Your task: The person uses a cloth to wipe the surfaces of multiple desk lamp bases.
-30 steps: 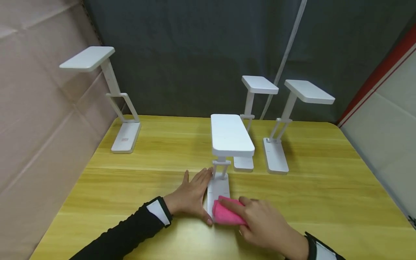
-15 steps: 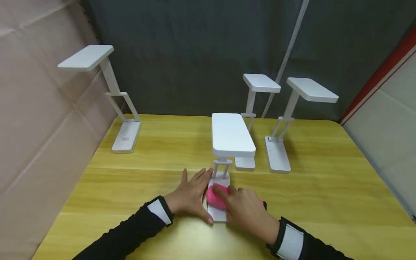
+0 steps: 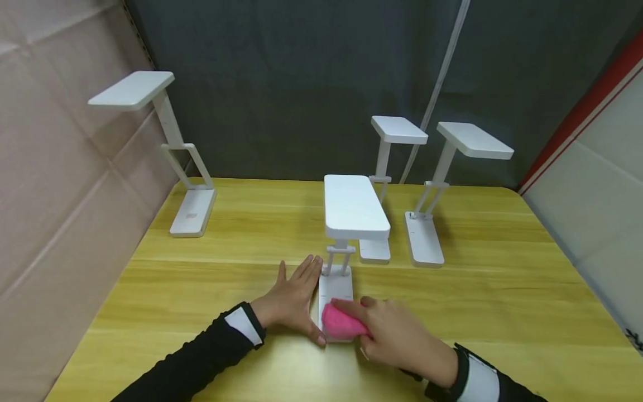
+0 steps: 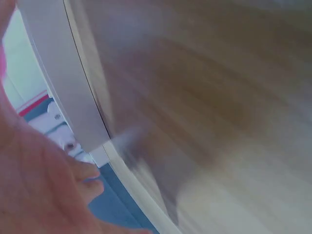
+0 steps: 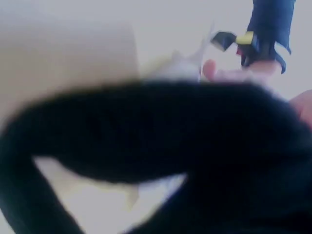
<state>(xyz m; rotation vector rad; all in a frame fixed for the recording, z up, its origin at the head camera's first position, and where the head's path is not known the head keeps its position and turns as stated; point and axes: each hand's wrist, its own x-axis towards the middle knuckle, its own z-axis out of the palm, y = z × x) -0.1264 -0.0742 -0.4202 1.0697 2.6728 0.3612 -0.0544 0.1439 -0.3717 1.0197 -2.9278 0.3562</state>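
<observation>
A white folding desk lamp (image 3: pixel 357 207) stands on the table in front of me, its flat head above its base (image 3: pixel 335 283). My left hand (image 3: pixel 290 301) rests along the base's left side, fingers straight and spread, thumb at the near corner. The left wrist view shows this hand (image 4: pixel 44 180) beside the base's side edge (image 4: pixel 66 73). My right hand (image 3: pixel 394 335) holds a bunched pink cloth (image 3: pixel 341 322), its index finger pressing the cloth on the near part of the base. In the right wrist view a blurred dark shape (image 5: pixel 146 131) hides most of the work.
Two similar white lamps stand behind to the right, a nearer-centre lamp (image 3: pixel 399 131) and a right-hand lamp (image 3: pixel 474 140). Another white lamp (image 3: pixel 133 92) is at the far left. The wooden table (image 3: pixel 241 240) ends at a dark curtain (image 3: pixel 281 95).
The right hand slid the pink cloth up the base, then back towards its near end. The left hand has stayed against the base, and the lamps stand where they were.
</observation>
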